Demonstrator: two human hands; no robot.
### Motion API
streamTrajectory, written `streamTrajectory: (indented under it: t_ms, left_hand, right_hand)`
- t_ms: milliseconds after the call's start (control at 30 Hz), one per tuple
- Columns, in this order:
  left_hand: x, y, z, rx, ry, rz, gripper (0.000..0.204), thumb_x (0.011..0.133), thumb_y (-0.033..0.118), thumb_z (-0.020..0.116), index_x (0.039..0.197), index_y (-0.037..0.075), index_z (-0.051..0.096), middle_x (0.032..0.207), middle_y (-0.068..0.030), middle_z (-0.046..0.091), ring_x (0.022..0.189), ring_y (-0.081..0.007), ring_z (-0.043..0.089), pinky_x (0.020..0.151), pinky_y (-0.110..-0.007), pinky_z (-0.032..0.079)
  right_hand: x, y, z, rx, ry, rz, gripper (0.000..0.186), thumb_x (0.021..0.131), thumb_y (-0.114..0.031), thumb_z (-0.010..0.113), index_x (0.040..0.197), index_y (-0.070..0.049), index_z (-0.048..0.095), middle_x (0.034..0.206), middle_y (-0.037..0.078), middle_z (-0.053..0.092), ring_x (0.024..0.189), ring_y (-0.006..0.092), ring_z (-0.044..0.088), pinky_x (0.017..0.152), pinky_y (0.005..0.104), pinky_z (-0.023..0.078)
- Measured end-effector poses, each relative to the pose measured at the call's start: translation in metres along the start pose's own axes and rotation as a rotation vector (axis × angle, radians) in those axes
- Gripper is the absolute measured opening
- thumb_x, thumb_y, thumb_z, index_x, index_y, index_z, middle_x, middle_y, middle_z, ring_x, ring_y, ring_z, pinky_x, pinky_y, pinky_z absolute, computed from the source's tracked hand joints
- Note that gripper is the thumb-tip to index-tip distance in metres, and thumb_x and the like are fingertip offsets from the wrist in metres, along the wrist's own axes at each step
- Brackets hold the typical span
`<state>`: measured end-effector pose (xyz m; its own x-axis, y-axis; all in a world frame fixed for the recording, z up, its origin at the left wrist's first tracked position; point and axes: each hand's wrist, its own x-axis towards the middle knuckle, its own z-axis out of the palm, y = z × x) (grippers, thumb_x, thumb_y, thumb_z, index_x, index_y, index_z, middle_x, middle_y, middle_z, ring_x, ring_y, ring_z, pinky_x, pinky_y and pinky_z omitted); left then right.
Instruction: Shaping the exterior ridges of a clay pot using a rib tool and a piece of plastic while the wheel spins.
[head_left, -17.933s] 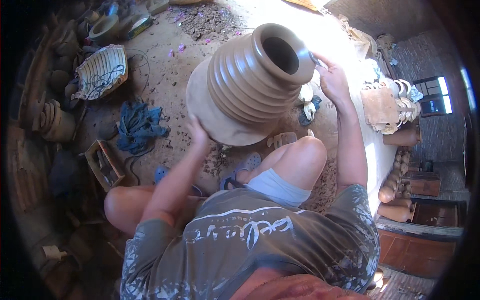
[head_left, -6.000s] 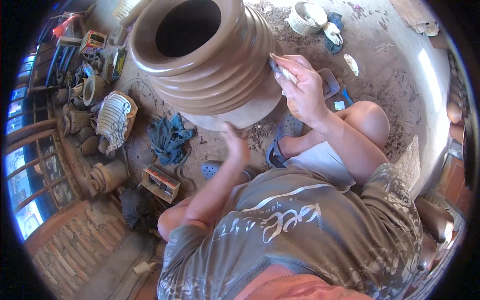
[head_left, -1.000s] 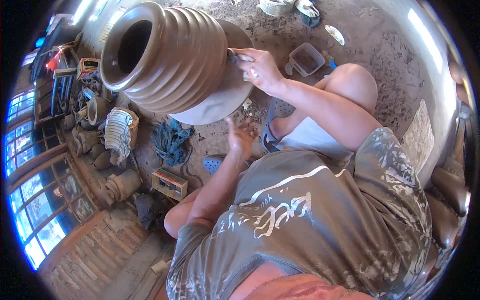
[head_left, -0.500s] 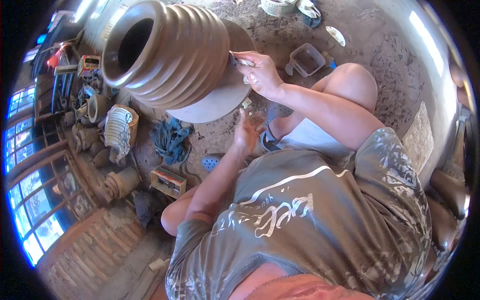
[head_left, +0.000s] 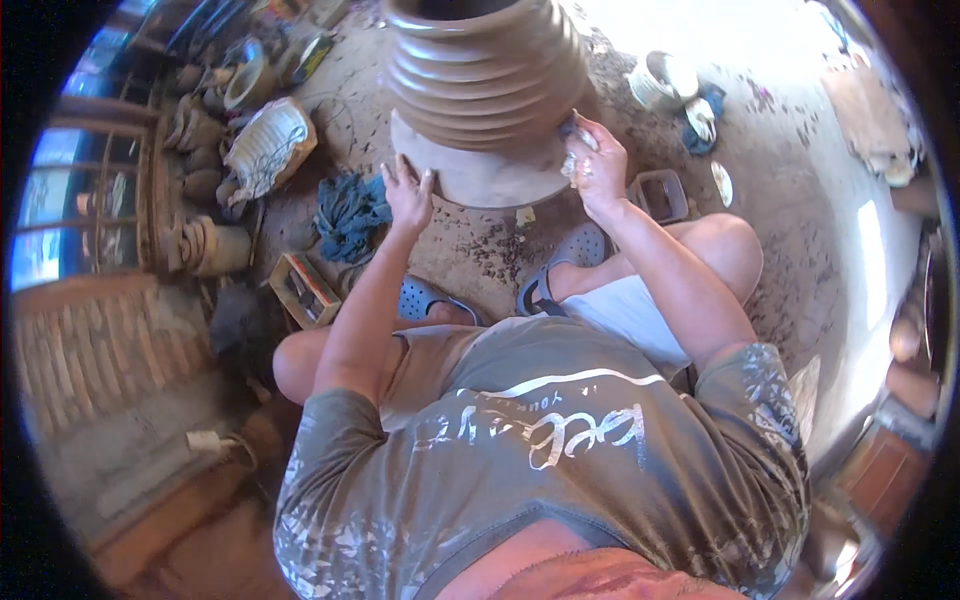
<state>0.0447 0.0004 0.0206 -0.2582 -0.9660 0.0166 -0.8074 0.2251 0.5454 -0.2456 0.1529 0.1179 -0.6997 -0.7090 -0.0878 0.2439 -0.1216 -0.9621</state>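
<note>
A large brown clay pot (head_left: 485, 80) with ridged rings around its wall and a wide dark mouth stands on a round, pale potter's wheel (head_left: 485, 185). At the pot's lower right side is my right hand (head_left: 602, 170), its fingers closed around something small with a dark tip; pale, wet-looking matter covers the fingers, and I cannot make out the held thing. My left hand (head_left: 408, 200) is at the wheel's left edge, fingers spread and holding nothing. Whether its fingertips touch the wheel is unclear.
Left of the wheel lie a crumpled blue cloth (head_left: 350, 215), an open box (head_left: 305, 290) and a woven basket (head_left: 270, 148). A clear plastic tub (head_left: 660, 195) sits by my right knee. Farther right are a white bucket (head_left: 662, 80) and a dark cloth (head_left: 703, 125).
My view has turned, so the pot appears farther right and more upright. My left hand has moved out to the wheel's left edge. My right hand remains at the pot's base.
</note>
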Motion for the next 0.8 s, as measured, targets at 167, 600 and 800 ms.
streamTrajectory:
  t_ms: [167,600,800]
  left_hand:
    - [-0.024,0.012,-0.018,0.183,-0.099,0.043,0.084,0.097,0.065,0.052,0.165,0.023,0.024,0.169,-0.0279,0.007,0.153,-0.0484,0.021,0.121,-0.053,0.03]
    - [-0.045,0.045,-0.111,0.59,-0.542,0.131,0.08,0.097,0.067,0.051,0.16,0.019,0.037,0.164,-0.0234,0.032,0.146,-0.0465,0.039,0.114,-0.055,0.04]
    - [-0.027,0.032,-0.23,0.594,-0.597,0.105,0.082,0.097,0.066,0.052,0.15,0.004,0.049,0.142,-0.0263,0.059,0.13,-0.0407,0.058,0.106,-0.048,0.049]
  right_hand:
    - [-0.012,-0.007,0.004,-0.095,0.003,0.035,0.032,0.09,-0.003,0.069,0.122,0.001,0.07,0.099,0.003,0.07,0.077,0.0085,0.063,0.067,0.024,0.051]
    - [-0.057,-0.104,-0.004,-0.502,-0.429,-0.042,0.033,0.086,-0.011,0.077,0.118,-0.002,0.071,0.098,0.008,0.07,0.075,0.0144,0.066,0.059,0.029,0.054]
    - [-0.009,-0.21,-0.131,-0.937,-0.04,-0.74,0.033,0.092,-0.02,0.071,0.12,-0.001,0.072,0.115,0.011,0.072,0.093,0.0213,0.07,0.085,0.0349,0.056]
